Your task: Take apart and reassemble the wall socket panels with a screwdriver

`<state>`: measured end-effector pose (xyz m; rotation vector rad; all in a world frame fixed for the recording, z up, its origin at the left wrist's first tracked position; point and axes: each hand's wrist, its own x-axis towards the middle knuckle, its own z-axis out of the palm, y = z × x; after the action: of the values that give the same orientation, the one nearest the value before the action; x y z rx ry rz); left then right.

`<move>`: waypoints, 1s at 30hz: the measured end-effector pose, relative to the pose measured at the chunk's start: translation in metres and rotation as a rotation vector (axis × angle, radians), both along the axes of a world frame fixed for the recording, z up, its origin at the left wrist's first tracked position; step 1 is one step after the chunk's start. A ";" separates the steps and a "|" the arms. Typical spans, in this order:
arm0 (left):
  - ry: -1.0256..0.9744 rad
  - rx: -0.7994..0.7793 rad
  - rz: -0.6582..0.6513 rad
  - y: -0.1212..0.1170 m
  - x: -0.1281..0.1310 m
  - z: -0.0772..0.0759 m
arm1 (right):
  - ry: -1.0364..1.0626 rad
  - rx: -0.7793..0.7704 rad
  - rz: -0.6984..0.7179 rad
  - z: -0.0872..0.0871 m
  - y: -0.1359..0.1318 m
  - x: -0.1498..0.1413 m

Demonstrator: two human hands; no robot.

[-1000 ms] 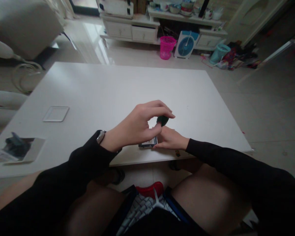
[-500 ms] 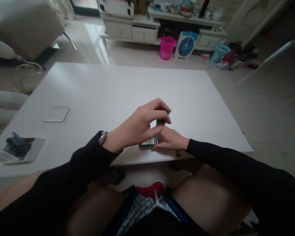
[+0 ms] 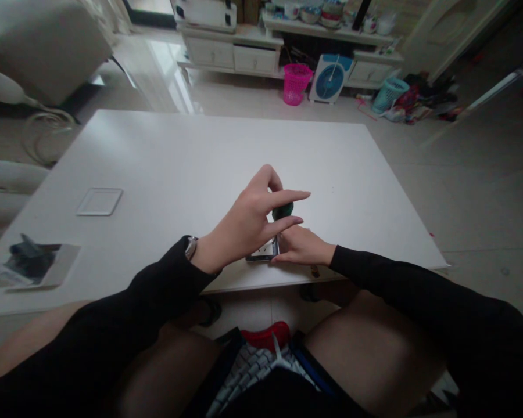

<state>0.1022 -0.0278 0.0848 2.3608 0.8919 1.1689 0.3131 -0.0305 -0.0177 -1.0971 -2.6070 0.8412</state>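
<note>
A small flat device (image 3: pixel 264 253) with an exposed face lies near the front edge of the white table (image 3: pixel 192 168). My right hand (image 3: pixel 303 246) rests on the table and presses against the device's right side, fingers curled on it. My left hand (image 3: pixel 255 217) hovers over the device and pinches the dark green handle of a small tool (image 3: pixel 283 211), which stands upright above the device. The tool's tip is hidden behind my fingers.
A white square tray (image 3: pixel 99 201) lies at the table's left. An open packet with dark parts (image 3: pixel 30 264) sits at the near left corner. Beyond the table are a pink basket (image 3: pixel 296 83), a blue fan (image 3: pixel 330 79) and a teal basket (image 3: pixel 387 93).
My left hand's fingers have shifted round the green handle, the index and middle fingers now stretched out, as if twisting it. The right hand and the device have stayed put.
</note>
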 end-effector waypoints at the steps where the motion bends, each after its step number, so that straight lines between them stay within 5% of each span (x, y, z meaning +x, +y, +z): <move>1: 0.006 -0.006 0.010 0.000 -0.001 0.000 | 0.000 0.000 0.001 0.000 0.000 0.000; 10: 0.018 -0.110 -0.315 0.002 -0.007 0.015 | 0.046 -0.012 0.011 -0.003 0.001 0.001; 18: -0.031 -0.043 -0.068 -0.002 -0.002 0.007 | -0.033 -0.022 -0.022 0.001 0.000 0.000; 25: 0.078 -0.183 -0.338 0.003 -0.016 0.025 | -0.063 -0.006 -0.021 0.000 -0.001 0.000; 30: 0.034 -0.155 -0.266 -0.003 -0.006 0.015 | -0.033 -0.013 -0.008 -0.002 0.000 0.001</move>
<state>0.0958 -0.0306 0.0997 2.2932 0.6294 0.9229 0.3139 -0.0308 -0.0200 -1.1339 -2.6256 0.8462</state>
